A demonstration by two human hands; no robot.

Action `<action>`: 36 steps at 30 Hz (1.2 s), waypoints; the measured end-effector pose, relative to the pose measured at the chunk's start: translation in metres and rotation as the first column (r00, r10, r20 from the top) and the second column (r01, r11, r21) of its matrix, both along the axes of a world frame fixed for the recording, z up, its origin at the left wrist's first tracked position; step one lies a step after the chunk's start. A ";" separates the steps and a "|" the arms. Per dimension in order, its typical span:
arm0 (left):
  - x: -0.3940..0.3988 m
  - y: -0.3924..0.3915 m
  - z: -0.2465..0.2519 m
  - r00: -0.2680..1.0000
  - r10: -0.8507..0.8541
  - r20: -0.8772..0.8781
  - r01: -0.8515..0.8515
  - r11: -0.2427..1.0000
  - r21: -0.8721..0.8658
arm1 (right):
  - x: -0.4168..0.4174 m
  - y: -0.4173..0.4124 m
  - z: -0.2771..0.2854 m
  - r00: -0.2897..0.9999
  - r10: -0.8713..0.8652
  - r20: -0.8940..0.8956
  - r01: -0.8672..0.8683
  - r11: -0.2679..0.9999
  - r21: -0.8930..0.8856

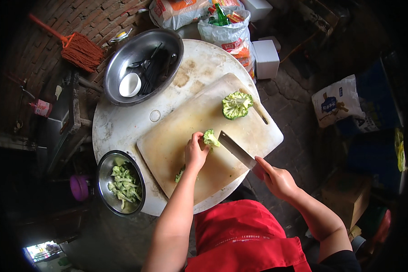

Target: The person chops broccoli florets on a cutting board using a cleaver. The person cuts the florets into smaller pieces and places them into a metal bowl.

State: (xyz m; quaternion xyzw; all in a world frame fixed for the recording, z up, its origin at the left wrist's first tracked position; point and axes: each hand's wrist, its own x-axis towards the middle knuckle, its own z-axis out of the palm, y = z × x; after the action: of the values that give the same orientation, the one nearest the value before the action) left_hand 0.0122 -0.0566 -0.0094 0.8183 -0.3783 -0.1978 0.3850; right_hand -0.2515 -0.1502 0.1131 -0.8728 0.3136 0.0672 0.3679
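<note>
My left hand [196,152] pinches a broccoli floret [211,138] above the middle of a worn plastic cutting board [176,136]. In my right hand [278,180] is a cleaver [237,149], its broad blade tip close to the floret's right side. A larger cut head of broccoli [237,105] lies cut side up near the board's handle slots. Another green piece [180,173] is on the board, partly hidden behind my left forearm. Cut broccoli pieces [125,185] fill part of a steel bowl [100,183] at the table's left edge.
The board rests on a round, stained white table [112,125]. A large metal basin [110,81] there holds a white bowl [130,85] and dark utensils. Beyond the table stand a bag of bottles [224,34] and a white foam box [267,59]. An orange mop [81,51] leans against the brick wall.
</note>
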 end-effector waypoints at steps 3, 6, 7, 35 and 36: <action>-0.004 0.000 0.000 0.996 0.008 0.087 -0.013 0.999 0.049 | 0.006 -0.001 0.002 0.997 0.082 -0.001 -0.081 0.990 -0.115; -0.007 -0.002 0.004 0.998 0.013 0.068 -0.020 0.994 0.109 | 0.011 -0.003 0.008 0.987 0.160 -0.018 -0.161 0.969 -0.186; -0.007 -0.002 0.004 0.998 0.024 0.059 -0.030 0.994 0.110 | 0.012 -0.004 0.009 0.983 0.184 -0.020 -0.184 0.962 -0.202; -0.010 -0.008 0.002 0.998 0.045 0.043 -0.048 0.996 0.077 | 0.018 -0.013 0.006 0.991 0.129 0.036 -0.119 0.971 -0.207; -0.010 -0.009 0.001 0.998 0.054 0.023 -0.056 0.996 0.074 | 0.018 -0.015 0.006 0.991 0.131 0.040 -0.121 0.973 -0.196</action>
State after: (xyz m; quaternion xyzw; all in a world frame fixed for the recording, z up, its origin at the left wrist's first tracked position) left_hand 0.0020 -0.0652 -0.0082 0.8442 -0.3520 -0.1927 0.3554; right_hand -0.2334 -0.1649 0.1189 -0.9239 0.2528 0.0367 0.2848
